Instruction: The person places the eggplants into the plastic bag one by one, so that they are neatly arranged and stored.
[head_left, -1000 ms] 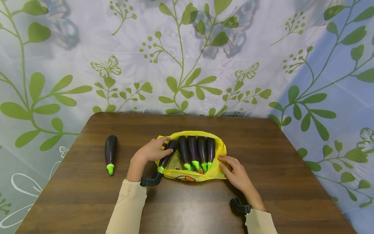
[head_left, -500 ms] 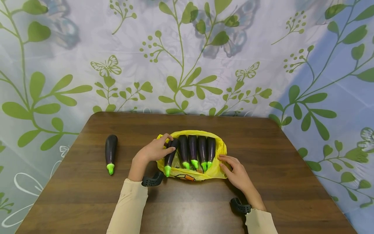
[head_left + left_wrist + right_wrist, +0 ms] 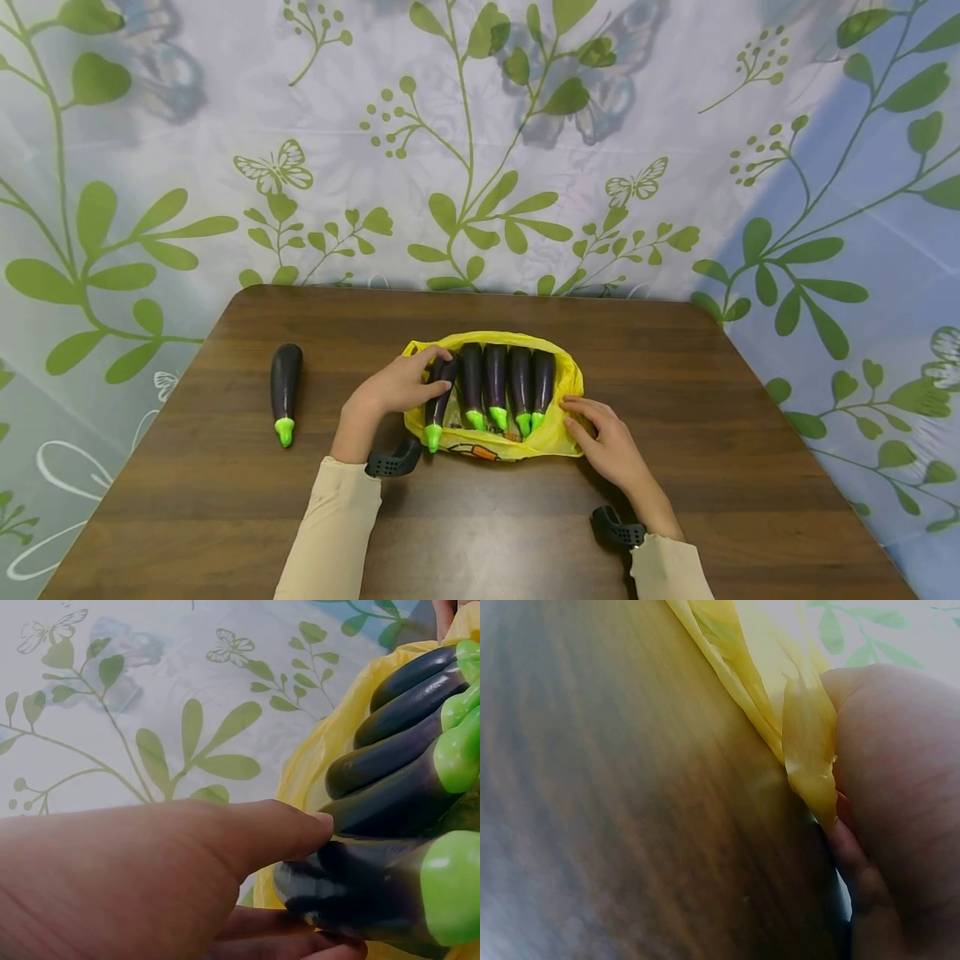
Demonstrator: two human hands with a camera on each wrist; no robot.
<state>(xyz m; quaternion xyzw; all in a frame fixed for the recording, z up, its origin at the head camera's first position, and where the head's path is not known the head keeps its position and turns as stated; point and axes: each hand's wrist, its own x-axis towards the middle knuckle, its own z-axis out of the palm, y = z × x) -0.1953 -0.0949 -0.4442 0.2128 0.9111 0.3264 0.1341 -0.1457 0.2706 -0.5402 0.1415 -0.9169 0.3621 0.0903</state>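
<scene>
A yellow plastic bag [image 3: 551, 446] lies on the table with its mouth spread. Several dark purple eggplants [image 3: 495, 375] with bright green stem ends rest side by side inside it. At the bag's left end my left hand [image 3: 393, 386] grips one more eggplant [image 3: 437, 408] by its upper part, thumb on one side and fingers on the other. The green end of this eggplant [image 3: 457, 889] points toward me, over the bag's near rim. My right hand [image 3: 606, 437] holds the bag's right edge [image 3: 810, 750] between thumb and fingers.
Another eggplant [image 3: 285, 387] lies by itself on the left of the brown wooden table [image 3: 487, 533]. Behind the table hangs a leaf-patterned cloth [image 3: 337, 167]. Each wrist wears a black band [image 3: 393, 460].
The eggplant in my left hand has swung from a slant to nearly parallel with the others, its green end shifting right. My right hand stays at the bag's edge.
</scene>
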